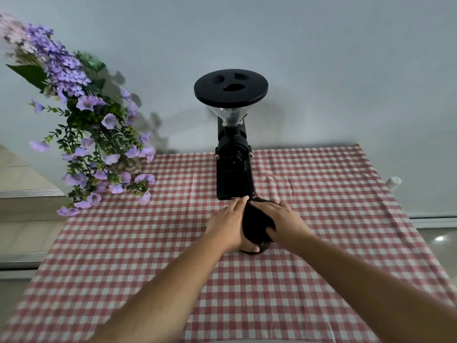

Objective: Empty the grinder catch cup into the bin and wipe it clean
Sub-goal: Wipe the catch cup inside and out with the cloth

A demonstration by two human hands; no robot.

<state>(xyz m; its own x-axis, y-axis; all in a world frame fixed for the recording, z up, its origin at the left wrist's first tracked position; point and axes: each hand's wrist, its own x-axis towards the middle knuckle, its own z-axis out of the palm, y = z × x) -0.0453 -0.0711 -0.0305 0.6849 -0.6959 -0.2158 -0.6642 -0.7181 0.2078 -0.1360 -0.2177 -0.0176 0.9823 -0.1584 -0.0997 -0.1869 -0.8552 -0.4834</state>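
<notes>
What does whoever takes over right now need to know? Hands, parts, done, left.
Left hand: wrapped around the left side of the black catch cup.
Right hand: clamped on the cup's right side and top.
Cup sits on the checked cloth, just in front of the grinder.
No bin or wiping cloth in view.
Done: cup is out of the grinder. Whether it is emptied cannot be seen.
Left: dump, wipe.

Both my hands on black catch cup (256, 226), just in front of grinder (233, 154). My left hand (228, 226) wraps its left side, thumb underneath; my right hand (284, 222) lies over top (fingers spread). Cup rests on checked tablecloth (321, 256). Purple flowers (81, 120) far left.
</notes>
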